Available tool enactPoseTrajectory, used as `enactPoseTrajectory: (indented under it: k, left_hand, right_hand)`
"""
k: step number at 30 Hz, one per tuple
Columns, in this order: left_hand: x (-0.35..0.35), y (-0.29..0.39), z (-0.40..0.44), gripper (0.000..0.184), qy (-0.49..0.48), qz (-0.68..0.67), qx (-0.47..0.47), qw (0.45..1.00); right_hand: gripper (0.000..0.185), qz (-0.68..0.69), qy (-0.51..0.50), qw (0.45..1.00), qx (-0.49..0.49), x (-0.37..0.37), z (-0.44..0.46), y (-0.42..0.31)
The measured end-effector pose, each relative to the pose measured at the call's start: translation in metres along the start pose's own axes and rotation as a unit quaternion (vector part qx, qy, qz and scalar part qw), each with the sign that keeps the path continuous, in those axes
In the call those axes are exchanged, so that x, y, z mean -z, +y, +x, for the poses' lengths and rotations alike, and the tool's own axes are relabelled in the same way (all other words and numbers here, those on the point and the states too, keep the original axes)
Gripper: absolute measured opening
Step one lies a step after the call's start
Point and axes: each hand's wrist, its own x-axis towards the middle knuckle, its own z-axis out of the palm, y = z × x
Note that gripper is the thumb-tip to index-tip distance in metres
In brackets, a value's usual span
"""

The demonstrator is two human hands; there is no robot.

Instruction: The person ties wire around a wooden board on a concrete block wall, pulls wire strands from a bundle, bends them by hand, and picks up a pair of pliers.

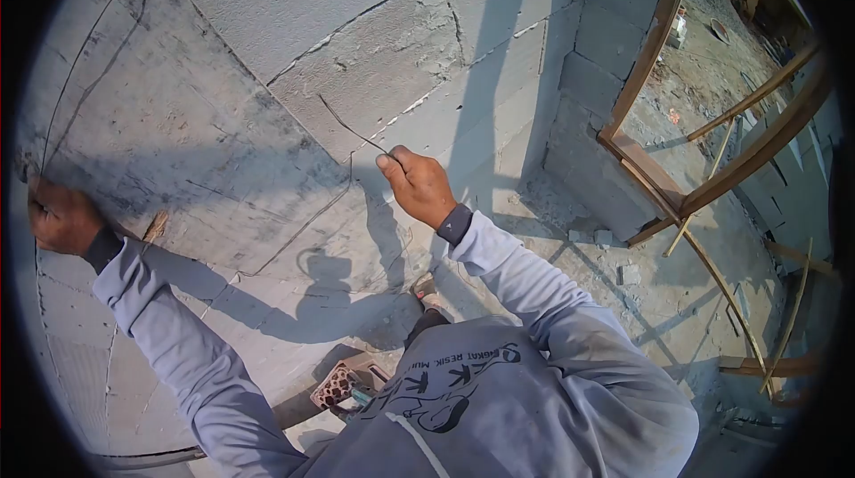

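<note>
From my feed, the right hand (417, 186) has its fingers closed tight around a wire (347, 126), one end poking out in front of the block wall (383, 55). The left hand (62, 218) curls at the left side of the board (183, 77), though I can't tell what its fingers hold. I'd judge the board already set against the wall, with that wire end left unfastened.
</note>
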Motion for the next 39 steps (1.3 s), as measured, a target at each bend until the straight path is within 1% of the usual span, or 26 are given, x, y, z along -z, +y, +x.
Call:
enactPoseTrajectory:
  k: [1, 2, 7, 10, 13, 16, 17, 19, 20, 22, 24, 26, 30, 34, 36, 39]
  left_hand:
    - [0.004, 0.008, 0.002, 0.04, -0.001, -0.008, 0.01, 1.0]
    - [0.007, 0.014, 0.004, 0.04, -0.001, -0.015, 0.017, 1.0]
    - [0.001, 0.015, 0.011, 0.041, 0.012, -0.027, 0.024, 0.999]
    - [-0.007, 0.002, 0.011, 0.04, 0.019, -0.034, 0.006, 0.999]
    - [-0.005, 0.002, 0.009, 0.039, 0.012, -0.022, 0.019, 1.0]
    - [0.002, 0.017, 0.012, 0.039, 0.014, -0.03, 0.036, 0.999]
    - [0.006, 0.025, 0.01, 0.039, 0.01, -0.031, 0.053, 0.998]
    - [0.009, 0.031, 0.008, 0.041, 0.009, -0.03, 0.054, 0.998]
    - [0.009, 0.031, 0.009, 0.042, 0.013, -0.028, 0.039, 0.999]
    - [0.013, 0.038, 0.011, 0.045, 0.015, -0.034, 0.04, 0.999]
    - [0.021, 0.054, 0.011, 0.048, 0.01, -0.053, 0.074, 0.996]
    - [0.022, 0.055, 0.011, 0.051, 0.004, -0.054, 0.079, 0.995]
    - [0.02, 0.046, 0.009, 0.053, -0.027, -0.046, 0.104, 0.993]
    - [0.012, 0.039, 0.004, 0.055, 0.013, -0.049, 0.106, 0.993]
    - [0.015, 0.043, 0.001, 0.058, 0.003, -0.049, 0.126, 0.991]
    - [0.037, 0.083, -0.001, 0.06, 0.01, -0.083, 0.218, 0.972]
  right_hand:
    - [0.033, 0.016, -0.011, 0.997, -0.077, 0.007, -0.011, 0.016]
    - [0.036, 0.053, 0.025, 0.993, -0.098, 0.009, -0.023, 0.032]
    - [0.044, 0.098, 0.069, 0.959, -0.255, 0.034, -0.063, 0.074]
    - [0.04, 0.12, 0.078, 0.945, -0.293, 0.039, -0.077, 0.083]
    - [0.041, 0.113, 0.063, 0.938, -0.322, 0.04, -0.083, 0.088]
    - [0.041, 0.118, 0.058, 0.933, -0.335, 0.035, -0.088, 0.092]
    - [0.041, 0.12, 0.058, 0.936, -0.326, 0.033, -0.089, 0.094]
    - [0.042, 0.126, 0.057, 0.941, -0.308, 0.028, -0.093, 0.097]
    - [0.042, 0.124, 0.049, 0.94, -0.314, 0.027, -0.095, 0.098]
    - [0.042, 0.122, 0.035, 0.938, -0.323, 0.025, -0.094, 0.095]
    - [0.043, 0.113, 0.025, 0.946, -0.303, 0.021, -0.093, 0.092]
    - [0.045, 0.109, 0.031, 0.955, -0.275, 0.014, -0.093, 0.092]
    - [0.046, 0.119, 0.016, 0.959, -0.258, 0.011, -0.086, 0.078]
    - [0.042, 0.177, 0.006, 0.949, -0.261, 0.018, -0.08, 0.068]
    - [0.042, 0.219, 0.012, 0.935, -0.278, 0.026, -0.073, 0.059]
    - [0.043, 0.269, 0.044, 0.921, -0.277, 0.044, -0.058, 0.042]
